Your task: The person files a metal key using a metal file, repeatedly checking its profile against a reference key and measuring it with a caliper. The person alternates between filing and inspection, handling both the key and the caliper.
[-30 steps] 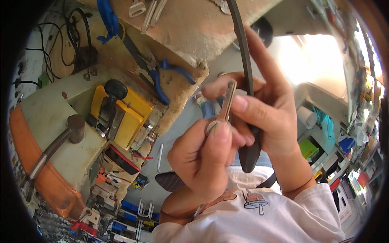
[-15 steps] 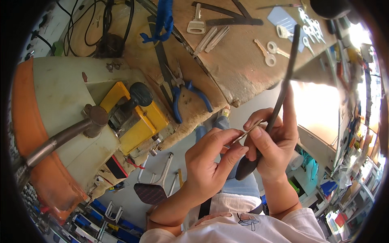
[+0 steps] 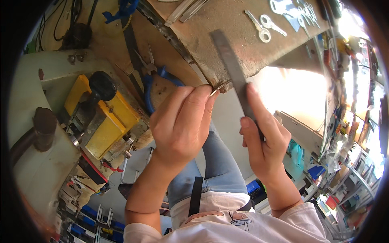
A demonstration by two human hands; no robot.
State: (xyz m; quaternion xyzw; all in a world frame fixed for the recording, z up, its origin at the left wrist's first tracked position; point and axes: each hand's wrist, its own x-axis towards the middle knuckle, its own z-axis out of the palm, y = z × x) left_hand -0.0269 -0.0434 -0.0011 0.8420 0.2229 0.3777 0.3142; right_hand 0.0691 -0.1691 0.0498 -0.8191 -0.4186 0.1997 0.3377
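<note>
My left hand (image 3: pixel 180 117) pinches a thin metal key (image 3: pixel 221 86), seen nearly edge-on, with its tip pointing at the corner of the wooden bench (image 3: pixel 194 42). In my right hand (image 3: pixel 265 141) is a flat dark file (image 3: pixel 233 65), my index finger stretched along it and its far end over the bench. The file's edge meets the key's tip in the picture; whether they touch, I cannot tell. My right palm and fingers hide the file's handle.
Blue-handled pliers (image 3: pixel 150 79) lie left of the bench corner. Beyond them stands a machine with a yellow block (image 3: pixel 105 129) and a black knob (image 3: pixel 102 86). Loose keys (image 3: pixel 258 26) lie on the bench, with several more on a blue card (image 3: pixel 292 18). Cluttered shelves (image 3: pixel 344 162) line the right.
Both hands have moved apart and forward toward the bench corner. My right hand has let go of the key and turned the file flat, tipping it leftward. The view has shifted too.
</note>
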